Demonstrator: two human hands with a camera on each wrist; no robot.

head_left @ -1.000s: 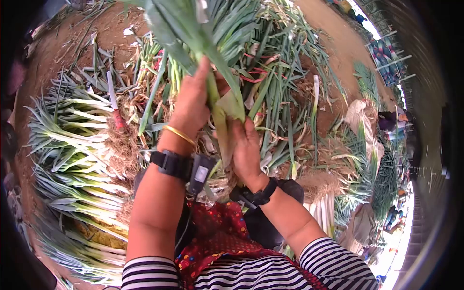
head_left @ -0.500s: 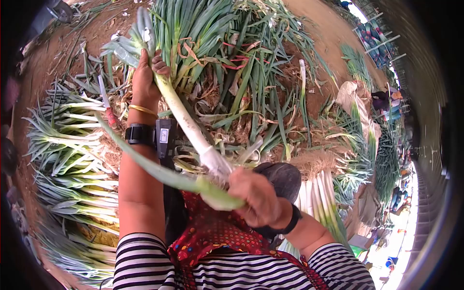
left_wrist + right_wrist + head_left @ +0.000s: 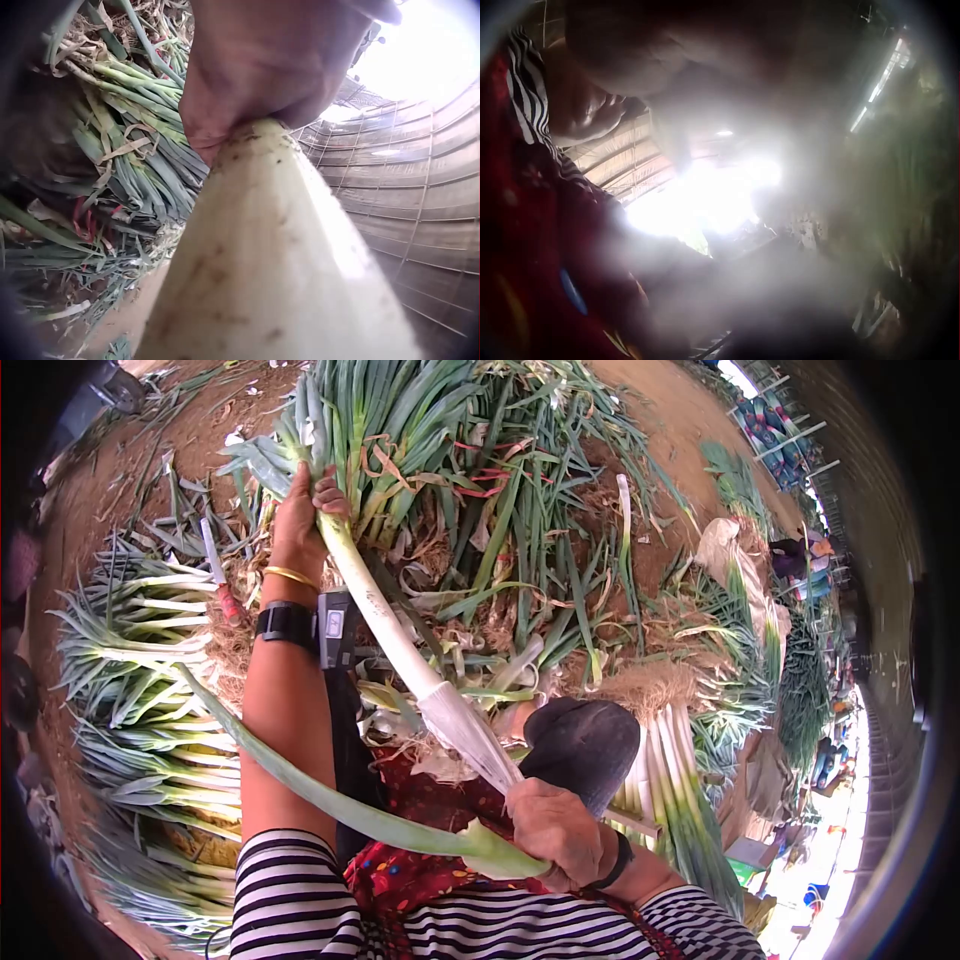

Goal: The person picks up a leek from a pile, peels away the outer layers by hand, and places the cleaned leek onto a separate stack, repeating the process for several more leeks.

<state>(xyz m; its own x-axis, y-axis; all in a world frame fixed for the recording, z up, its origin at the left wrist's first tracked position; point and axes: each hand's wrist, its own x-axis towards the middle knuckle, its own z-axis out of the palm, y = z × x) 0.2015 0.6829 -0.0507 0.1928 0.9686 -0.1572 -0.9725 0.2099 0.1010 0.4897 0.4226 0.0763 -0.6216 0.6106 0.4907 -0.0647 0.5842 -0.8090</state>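
A thick leek (image 3: 372, 605) slants down across the head view, its white stalk streaked with soil. My left hand (image 3: 308, 510) grips it high up, just below the green leaves; in the left wrist view that hand (image 3: 262, 67) wraps the stalk (image 3: 274, 262), which fills the foreground. My right hand (image 3: 560, 830), near my lap, holds a peeled outer leaf (image 3: 340, 805) whose green blade arcs to the left. A pale, loosened skin (image 3: 470, 735) stretches from the lower stalk to my right fingers. Glare and blur hide most of the right wrist view.
Trimmed leeks (image 3: 150, 710) lie in rows at left, a red-handled knife (image 3: 228, 603) by their roots. A heap of untrimmed leeks (image 3: 410, 420) lies ahead. More white stalks (image 3: 665, 760) rest at right, beside my dark-clad knee (image 3: 585, 745).
My hands have parted: the left moved up and left with the leek, the right pulled down towards my lap. The outer leaf has come away from the top, and pale skin is drawn out below.
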